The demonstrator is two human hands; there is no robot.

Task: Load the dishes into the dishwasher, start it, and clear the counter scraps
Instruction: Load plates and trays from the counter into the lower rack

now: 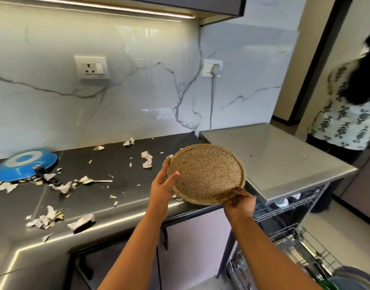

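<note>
a round, speckled brown plate with a raised rim (207, 174) is held in the air above the front edge of the dark grey tabletop (117, 168), tilted so that its face is turned toward the camera. it is gripped by both hands. the left hand (162, 185) is closed on the left rim, with the thumb laid across the face and the fingers hidden behind. the right hand (240, 203) is curled round the lower right rim. nothing else is held.

the plate is judged stiff and fairly light. whether it is ceramic or a hard plastic cannot be told, so it is best treated as breakable against metal wire. its matt, grainy surface should offer fair grip, though wetness cannot be ruled out. the rim is judged the right place to be taken: a pinch at the upper edge would leave the lower edge free to be slotted upright.

the plate is not yet loaded. the open dishwasher's pulled-out wire racks (290, 206) are seen at lower right, under a grey steel top (274, 155), and some items are already stowed there.

pale peel scraps (147, 159) are scattered over the tabletop, and an upturned blue pan (26, 165) lies at the far left.
</note>
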